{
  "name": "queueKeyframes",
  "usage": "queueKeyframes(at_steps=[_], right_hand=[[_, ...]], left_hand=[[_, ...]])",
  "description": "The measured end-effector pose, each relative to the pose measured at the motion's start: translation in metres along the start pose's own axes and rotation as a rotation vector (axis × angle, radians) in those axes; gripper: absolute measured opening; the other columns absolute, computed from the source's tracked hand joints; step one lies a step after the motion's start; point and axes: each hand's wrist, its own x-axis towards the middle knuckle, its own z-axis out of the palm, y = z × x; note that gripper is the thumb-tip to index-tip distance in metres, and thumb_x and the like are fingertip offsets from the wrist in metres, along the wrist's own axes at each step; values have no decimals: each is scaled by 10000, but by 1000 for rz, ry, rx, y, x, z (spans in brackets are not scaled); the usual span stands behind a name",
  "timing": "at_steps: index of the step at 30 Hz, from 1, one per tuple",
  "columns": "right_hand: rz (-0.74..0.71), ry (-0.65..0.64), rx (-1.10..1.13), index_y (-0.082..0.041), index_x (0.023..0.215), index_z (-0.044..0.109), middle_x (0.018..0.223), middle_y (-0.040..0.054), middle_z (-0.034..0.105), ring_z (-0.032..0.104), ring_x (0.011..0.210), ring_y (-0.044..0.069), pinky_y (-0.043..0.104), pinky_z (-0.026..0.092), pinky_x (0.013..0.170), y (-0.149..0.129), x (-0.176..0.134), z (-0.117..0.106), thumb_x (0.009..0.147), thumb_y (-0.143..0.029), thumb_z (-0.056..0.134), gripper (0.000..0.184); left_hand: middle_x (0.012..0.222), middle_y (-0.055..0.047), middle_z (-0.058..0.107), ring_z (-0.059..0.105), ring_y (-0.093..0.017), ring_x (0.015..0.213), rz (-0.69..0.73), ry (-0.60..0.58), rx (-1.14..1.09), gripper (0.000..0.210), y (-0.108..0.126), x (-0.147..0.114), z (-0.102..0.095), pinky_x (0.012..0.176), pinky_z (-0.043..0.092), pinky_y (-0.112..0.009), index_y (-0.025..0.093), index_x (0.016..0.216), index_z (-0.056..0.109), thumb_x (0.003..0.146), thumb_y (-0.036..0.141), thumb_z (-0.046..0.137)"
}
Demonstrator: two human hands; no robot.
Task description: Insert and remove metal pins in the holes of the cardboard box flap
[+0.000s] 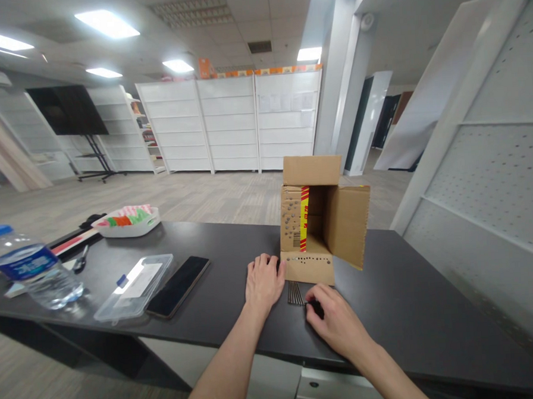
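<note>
My left hand lies on the dark desktop with its fingers forward and a little apart. Its thumb side is by the lower front flap of a cardboard box. The box stands with its opening toward me, one flap up, one out to the right and one down; small holes dot its left side and lower flap. Several thin metal nails or screws lie side by side in front of that flap. At their right end, my right hand is curled, thumb and forefinger nearly meeting. Anything between those fingertips is too small to make out.
A black phone and a clear plastic case lie left of my hands. Further left stand a water bottle and a white basket with colourful packets. A perforated panel rises at the right.
</note>
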Motion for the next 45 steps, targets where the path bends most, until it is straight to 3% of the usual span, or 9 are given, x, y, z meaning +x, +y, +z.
queueKeyframes(at_steps=[34, 39, 45], right_hand=[[10, 24, 51, -205, 839, 560, 873, 29, 594, 562, 820, 173, 294, 419, 754, -2, 1, -3, 899, -212, 461, 115], [87, 80, 76, -201, 861, 570, 874, 34, 638, 599, 828, 170, 271, 420, 732, 4, 22, -4, 890, -221, 446, 129], [197, 31, -8, -194, 967, 573, 835, 29, 690, 633, 743, 152, 241, 391, 664, 4, 63, -7, 885, -221, 453, 147]], left_hand=[[1071, -90, 602, 536, -229, 1036, -1, -13, 12, 416, 1, 0, -1, 910, 376, -380, 212, 1054, 622, 991, 431, 275], [1063, -88, 603, 538, -234, 1028, 1, -4, 21, 411, 0, 0, 0, 898, 383, -385, 208, 1048, 622, 990, 428, 280], [1061, -88, 600, 538, -232, 1019, 0, -8, 26, 411, 1, 0, -1, 893, 382, -382, 210, 1028, 624, 988, 435, 282]])
